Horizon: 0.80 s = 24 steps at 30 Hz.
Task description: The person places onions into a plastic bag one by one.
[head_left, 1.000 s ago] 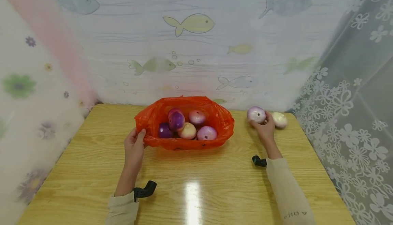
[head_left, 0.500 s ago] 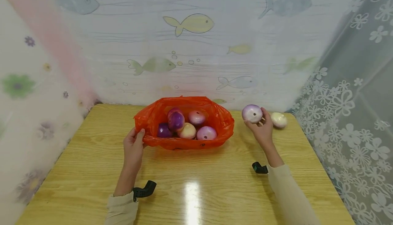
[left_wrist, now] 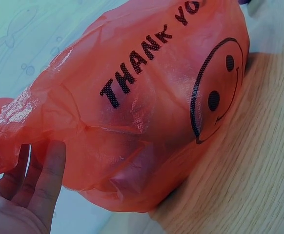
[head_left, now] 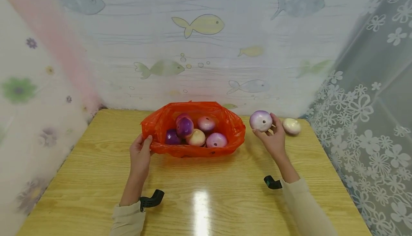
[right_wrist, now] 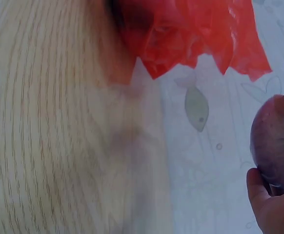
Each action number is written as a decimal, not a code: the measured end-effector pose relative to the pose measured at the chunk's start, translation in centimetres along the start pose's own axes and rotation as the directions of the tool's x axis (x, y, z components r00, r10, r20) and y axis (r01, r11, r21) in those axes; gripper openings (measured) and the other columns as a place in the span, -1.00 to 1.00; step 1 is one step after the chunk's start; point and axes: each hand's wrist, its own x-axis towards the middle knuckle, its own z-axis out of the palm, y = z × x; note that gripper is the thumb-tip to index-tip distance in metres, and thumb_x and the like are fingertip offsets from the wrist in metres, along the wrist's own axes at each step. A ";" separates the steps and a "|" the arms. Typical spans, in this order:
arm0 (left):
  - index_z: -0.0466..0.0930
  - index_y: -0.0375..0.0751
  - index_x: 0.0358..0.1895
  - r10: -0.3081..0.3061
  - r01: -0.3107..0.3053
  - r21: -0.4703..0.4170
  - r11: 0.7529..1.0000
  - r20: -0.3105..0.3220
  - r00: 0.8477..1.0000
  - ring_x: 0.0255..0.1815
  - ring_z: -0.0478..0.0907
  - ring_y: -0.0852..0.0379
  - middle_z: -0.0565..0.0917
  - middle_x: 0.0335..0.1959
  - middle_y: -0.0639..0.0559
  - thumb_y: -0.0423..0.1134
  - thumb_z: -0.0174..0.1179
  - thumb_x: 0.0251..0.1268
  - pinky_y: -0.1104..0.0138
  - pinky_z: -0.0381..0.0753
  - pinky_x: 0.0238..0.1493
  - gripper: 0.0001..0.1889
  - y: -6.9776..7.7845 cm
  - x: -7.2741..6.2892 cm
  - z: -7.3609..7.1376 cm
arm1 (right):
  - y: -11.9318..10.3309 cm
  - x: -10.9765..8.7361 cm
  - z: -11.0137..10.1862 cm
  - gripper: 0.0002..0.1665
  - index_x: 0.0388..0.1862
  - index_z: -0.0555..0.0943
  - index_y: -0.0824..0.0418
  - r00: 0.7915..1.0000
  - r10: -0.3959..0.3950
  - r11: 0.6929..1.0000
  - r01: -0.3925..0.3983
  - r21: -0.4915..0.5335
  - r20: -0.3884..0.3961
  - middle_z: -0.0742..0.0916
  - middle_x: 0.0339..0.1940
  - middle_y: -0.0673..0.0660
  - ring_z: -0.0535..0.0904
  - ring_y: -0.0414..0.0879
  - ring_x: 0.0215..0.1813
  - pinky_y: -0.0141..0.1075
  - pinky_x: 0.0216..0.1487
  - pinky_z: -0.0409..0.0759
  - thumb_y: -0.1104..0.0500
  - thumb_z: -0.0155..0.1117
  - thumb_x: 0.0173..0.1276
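Observation:
A red plastic bag (head_left: 193, 152) stands wide-mouthed at the back middle of the table, with several glossy onions (head_left: 185, 127) inside, purple, pinkish and cream. Its left rim is pinched by my left hand (head_left: 140, 153), thumb over the edge. In the left wrist view, that hand's fingers (left_wrist: 49, 180) lie against the thin plastic (left_wrist: 132, 122), printed with a smiling face. To the right of the bag, my right hand (head_left: 275, 139) grips a purple-and-white onion (head_left: 261, 121), raised off the table. The right wrist view shows part of this onion (right_wrist: 273, 146) between thumb and fingers.
A cream onion (head_left: 292, 126) lies on the wooden table (head_left: 180, 193) near its back right corner. Behind the table hangs a fish-patterned curtain (head_left: 206, 68); a flower-patterned sheer curtain (head_left: 363, 150) borders the right side. Each wrist carries a black camera mount (head_left: 152, 198).
My right hand has lifted the purple-and-white onion from beside the cream one and carried it left toward the bag. The left hand and the bag have stayed in place.

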 end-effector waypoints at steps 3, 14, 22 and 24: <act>0.42 -0.21 0.40 0.005 -0.005 -0.003 1.000 0.002 1.000 0.01 0.64 0.23 0.57 0.17 0.04 -0.12 -0.01 0.64 0.48 0.68 0.01 -0.57 0.0 -0.1 0.0 | -0.6 -0.5 0.2 0.07 0.59 0.21 0.22 1.000 -0.019 0.999 0.018 0.029 0.012 0.42 0.40 0.22 0.47 -0.14 0.16 -0.60 0.03 0.57 0.45 0.50 0.15; 0.41 -0.19 0.42 -0.010 0.010 0.011 1.000 -0.008 1.000 0.06 0.63 0.22 0.57 0.20 0.06 -0.10 -0.02 0.64 0.47 0.68 0.02 -0.56 0.1 -0.5 0.1 | -3.2 -2.2 1.2 0.01 0.55 0.27 0.25 0.994 -0.081 0.985 0.068 0.158 0.076 0.46 0.22 0.05 0.59 -0.12 0.13 -0.50 0.04 0.65 0.53 0.46 0.14; 0.41 -0.18 0.42 -0.018 0.018 0.005 1.000 -0.002 1.000 0.07 0.62 0.21 0.55 0.21 0.04 -0.11 -0.03 0.65 0.49 0.67 0.02 -0.58 0.2 -0.9 0.2 | -3.9 -3.6 2.7 0.03 0.55 0.26 0.29 0.977 -0.132 0.978 0.101 0.185 0.166 0.49 0.27 0.14 0.59 -0.10 0.18 -0.45 0.11 0.66 0.54 0.48 0.11; 0.41 -0.18 0.42 -0.017 0.017 0.002 1.000 0.000 1.000 0.07 0.62 0.21 0.55 0.22 0.03 -0.12 -0.03 0.65 0.48 0.67 0.02 -0.58 0.3 -0.9 0.2 | -4.1 -4.0 3.2 0.03 0.54 0.27 0.28 0.971 -0.138 0.977 0.101 0.185 0.196 0.49 0.31 0.18 0.60 -0.10 0.18 -0.43 0.12 0.66 0.54 0.49 0.10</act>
